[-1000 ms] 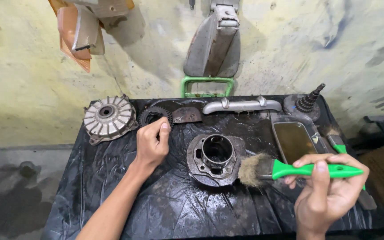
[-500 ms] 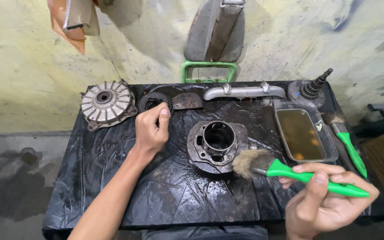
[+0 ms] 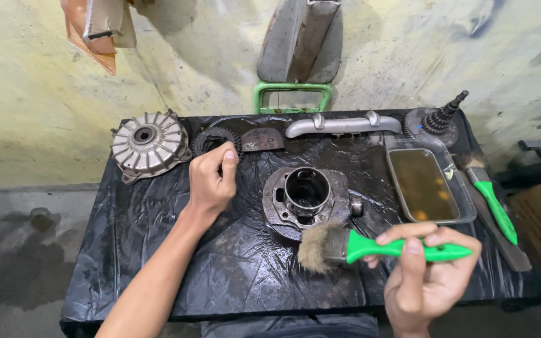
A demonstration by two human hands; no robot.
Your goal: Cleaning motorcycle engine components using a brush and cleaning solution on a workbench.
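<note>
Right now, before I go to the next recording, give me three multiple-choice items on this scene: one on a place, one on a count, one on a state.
1. Where is the tray of brownish liquid?
A. right of the metal cylinder
B. left of the finned hub
C. on the floor

2. How many green-handled brushes show?
A. one
B. two
C. four

3. What is the right hand doing?
A. resting empty
B. gripping a brush
C. lifting the tray

Answers: 1 A, the tray lies on the cylinder's right; 2 B, one held, a second brush lying by the tray; 3 B, fingers wrap the green handle.

Green-handled brush [image 3: 370,246], worn bristles leftward, lying level beside grimy metal cylinder [image 3: 306,200]
</note>
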